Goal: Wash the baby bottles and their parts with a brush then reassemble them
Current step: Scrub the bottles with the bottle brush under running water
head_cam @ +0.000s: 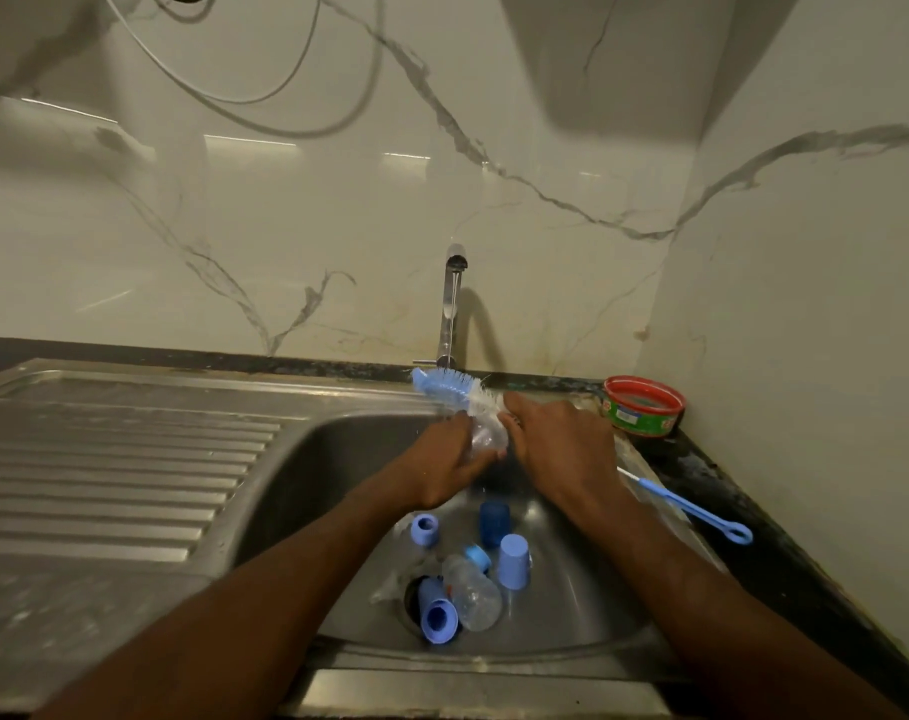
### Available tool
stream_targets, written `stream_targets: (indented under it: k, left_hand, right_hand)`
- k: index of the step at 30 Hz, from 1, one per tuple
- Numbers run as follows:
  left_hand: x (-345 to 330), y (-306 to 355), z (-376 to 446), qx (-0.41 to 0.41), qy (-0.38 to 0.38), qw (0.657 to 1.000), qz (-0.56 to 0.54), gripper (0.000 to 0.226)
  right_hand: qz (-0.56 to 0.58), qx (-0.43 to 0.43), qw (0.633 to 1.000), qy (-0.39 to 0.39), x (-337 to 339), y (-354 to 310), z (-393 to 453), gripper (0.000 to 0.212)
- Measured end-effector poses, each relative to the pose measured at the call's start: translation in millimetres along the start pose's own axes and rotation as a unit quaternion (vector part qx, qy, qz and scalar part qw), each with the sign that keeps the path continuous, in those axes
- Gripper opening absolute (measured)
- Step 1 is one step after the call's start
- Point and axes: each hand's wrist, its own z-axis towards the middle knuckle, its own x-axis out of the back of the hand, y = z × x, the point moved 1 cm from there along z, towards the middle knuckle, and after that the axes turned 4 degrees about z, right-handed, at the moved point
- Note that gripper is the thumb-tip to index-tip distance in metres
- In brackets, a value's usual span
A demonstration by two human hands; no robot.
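Over the sink my left hand (449, 462) grips a clear baby bottle (486, 438). My right hand (556, 444) holds a blue and white bottle brush (455, 388) whose bristled head sticks out to the upper left, above the bottle. On the sink floor lie another clear bottle (472, 592) with a blue collar, a light blue cap (513, 561) standing upside down, a dark blue cap (494, 522), a blue ring (425, 529), and a blue cap (436, 613) on its side over the drain.
The steel sink (296, 459) has a ribbed drainboard (109, 459) on the left. The tap (451, 304) runs a thin stream. A thin blue nipple brush (696, 511) lies on the right rim. A red-lidded green tub (643, 406) sits in the corner.
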Motion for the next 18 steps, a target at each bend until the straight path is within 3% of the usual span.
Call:
stream_targets:
  k: [2,7,9,13,15,18]
  left_hand:
    - [0.4,-3.7,1.6,0.020,0.046,0.999,-0.003,0.034]
    - [13.4,-33.3,0.8,0.219,0.113,0.969,0.035,0.045]
    - [15.4,-36.1,-3.2,0.177,0.101,0.978,0.040,0.046]
    - [8.5,-16.2,-1.6,-0.015,0.001,0.998,0.061,0.049]
    - [4.3,-9.8,1.2,-0.038,0.011,0.994,0.102,0.051]
    - [5.9,-17.2,2.4,0.006,0.085,0.992,0.087,0.035]
  right_hand:
    - [0.005,0.001,0.999,0.036,0.8,1.2,-1.4,0.028]
    - [0.014,0.004,0.999,0.036,0.9,22.5,-9.8,0.028]
    - [0.019,0.009,0.999,0.026,-0.2,21.7,-10.3,0.027]
    - [0.012,0.015,0.999,0.033,-1.7,3.7,-2.5,0.026]
    - [0.017,0.013,0.999,0.037,-0.2,1.1,2.1,0.026]
    - [0.030,0.004,0.999,0.041,1.3,8.9,-0.4,0.024]
